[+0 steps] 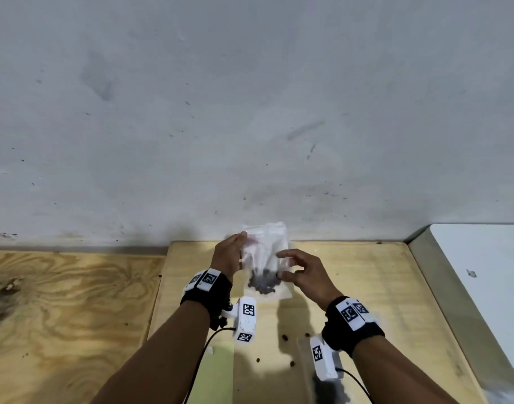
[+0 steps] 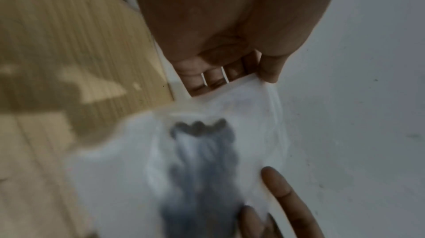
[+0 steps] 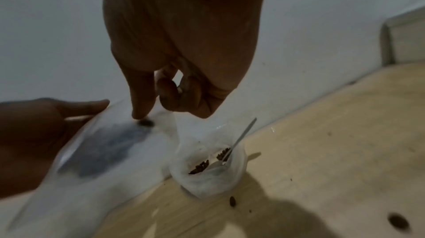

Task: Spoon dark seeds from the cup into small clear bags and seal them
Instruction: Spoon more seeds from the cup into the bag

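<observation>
A small clear bag (image 1: 264,252) is held upright above the light wooden table (image 1: 366,287), with dark seeds (image 1: 263,282) gathered at its bottom. My left hand (image 1: 229,253) pinches the bag's left upper edge between thumb and fingers (image 2: 214,78). At the bag's right side, my right hand (image 1: 304,272) has its index fingertip (image 3: 140,111) and thumb on the plastic, the other fingers curled. The bag (image 3: 103,147) is blurred in both wrist views. Below the right hand stands the clear cup (image 3: 239,167), holding seeds and a metal spoon (image 3: 243,134).
Loose seeds (image 1: 285,337) lie scattered on the table near my wrists. A pale green sheet (image 1: 218,371) lies at the front edge. A grey wall rises close behind the table. A white surface (image 1: 483,272) adjoins on the right, a darker plywood top (image 1: 60,301) on the left.
</observation>
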Motion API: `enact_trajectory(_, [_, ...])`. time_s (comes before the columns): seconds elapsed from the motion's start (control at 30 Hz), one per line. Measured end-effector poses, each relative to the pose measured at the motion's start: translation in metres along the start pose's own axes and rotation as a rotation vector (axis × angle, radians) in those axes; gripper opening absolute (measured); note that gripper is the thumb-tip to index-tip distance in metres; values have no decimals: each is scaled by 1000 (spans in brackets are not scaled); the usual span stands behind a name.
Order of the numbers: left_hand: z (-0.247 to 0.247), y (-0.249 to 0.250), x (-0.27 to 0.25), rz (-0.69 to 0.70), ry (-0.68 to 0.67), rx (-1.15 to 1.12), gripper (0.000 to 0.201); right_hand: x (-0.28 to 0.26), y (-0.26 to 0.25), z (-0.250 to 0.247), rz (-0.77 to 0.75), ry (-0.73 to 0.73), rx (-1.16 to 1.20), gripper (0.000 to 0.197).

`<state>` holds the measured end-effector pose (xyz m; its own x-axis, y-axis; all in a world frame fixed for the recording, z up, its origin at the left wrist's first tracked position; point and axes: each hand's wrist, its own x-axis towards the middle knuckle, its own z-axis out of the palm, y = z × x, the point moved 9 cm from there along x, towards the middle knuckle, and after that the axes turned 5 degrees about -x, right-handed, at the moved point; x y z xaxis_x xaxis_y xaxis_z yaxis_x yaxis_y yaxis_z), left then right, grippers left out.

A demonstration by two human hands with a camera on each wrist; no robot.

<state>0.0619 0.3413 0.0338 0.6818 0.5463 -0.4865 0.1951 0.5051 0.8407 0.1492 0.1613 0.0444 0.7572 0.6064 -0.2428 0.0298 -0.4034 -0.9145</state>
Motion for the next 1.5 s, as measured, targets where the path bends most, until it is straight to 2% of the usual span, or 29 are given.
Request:
enact_trajectory(0.03, [1, -2, -5, -7, -30, -18, 18, -3, 5, -4, 38, 40, 31, 42])
enact_trajectory(0.13, [10, -13, -20, 3, -156, -26, 52, -18, 23, -21, 138, 188, 100, 44])
enact_trajectory(0.2, [21, -26, -32, 5, -234, 80, 52, -30, 31, -29, 180, 212, 99, 44])
enact_trajectory(0.33, [40, -68, -56, -69, -257, 305, 45, -62, 51, -43, 240, 81, -30, 42])
enact_trajectory(0.43, [58, -114, -76, -200, -327, 439, 38, -90, 82, -63, 319, -24, -163, 42])
enact_trajectory(0.57, [85, -175, -112, -363, -432, 531, 30, -128, 137, -86, 436, -159, -314, 43])
enact_trajectory(0.67, [93, -211, -137, -425, -467, 574, 29, -153, 168, -90, 468, -255, -432, 41])
enact_trajectory(0.73, [94, -228, -148, -436, -453, 598, 27, -167, 182, -89, 458, -279, -486, 39])
enact_trajectory(0.83, [85, -240, -154, -433, -341, 592, 27, -177, 191, -82, 427, -242, -493, 41])
enact_trajectory(0.97, [68, -247, -156, -400, -236, 602, 19, -180, 194, -68, 383, -235, -561, 44])
enact_trajectory(1.07, [59, -248, -156, -377, -175, 649, 20, -181, 194, -59, 358, -247, -605, 49])
enact_trajectory(1.17, [59, -244, -154, -352, -167, 717, 16, -181, 194, -55, 347, -271, -638, 59])
enact_trajectory(1.27, [58, -233, -148, -276, -148, 881, 8, -180, 195, -60, 354, -283, -621, 57])
enact_trajectory(1.33, [62, -219, -146, -175, -107, 1019, 14, -177, 195, -78, 360, -200, -578, 45])
enact_trajectory(1.4, [75, -208, -143, -88, -89, 1039, 19, -173, 196, -109, 367, -56, -553, 25])
enact_trajectory(1.43, [85, -205, -142, -56, -91, 1032, 19, -172, 197, -126, 380, 14, -560, 21])
enact_trajectory(1.5, [107, -203, -137, -9, -96, 1054, 17, -171, 206, -157, 427, 124, -579, 27])
